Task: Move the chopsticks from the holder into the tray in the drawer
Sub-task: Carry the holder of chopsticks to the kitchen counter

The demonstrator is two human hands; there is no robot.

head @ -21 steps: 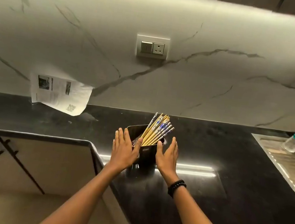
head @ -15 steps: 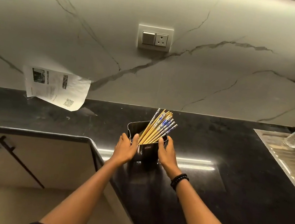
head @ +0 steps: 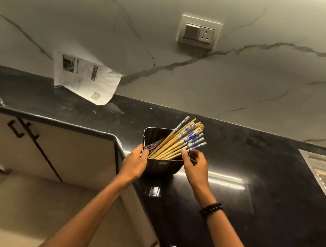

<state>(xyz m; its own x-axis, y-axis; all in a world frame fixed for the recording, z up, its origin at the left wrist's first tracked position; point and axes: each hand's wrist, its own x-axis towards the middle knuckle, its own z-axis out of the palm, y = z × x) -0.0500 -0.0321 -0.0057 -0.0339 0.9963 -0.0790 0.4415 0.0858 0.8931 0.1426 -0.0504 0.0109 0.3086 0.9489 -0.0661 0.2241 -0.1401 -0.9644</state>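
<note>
Progress: as I judge it, you have moved nothing yet; every one of the chopsticks (head: 172,145) you can see sits in the holder (head: 162,165); neither drawer nor tray is in view; the whole transfer is left
Left hand (head: 135,164): curled round the holder's left wall, thumb at the rim; it grips and steadies the holder
Right hand (head: 196,168): fingers curled, thumb tip against the bundle where it crosses the right rim; whether you pinch the chopsticks or only the rim, I cannot tell
Holder: black, standing on the desk (head: 272,198) near its front corner, between your hands
Chopsticks: leaning away to the right, patterned tops fanned above the far rim
Beyond: a printed paper (head: 85,79) propped against the wall; a socket (head: 199,32) above
</note>
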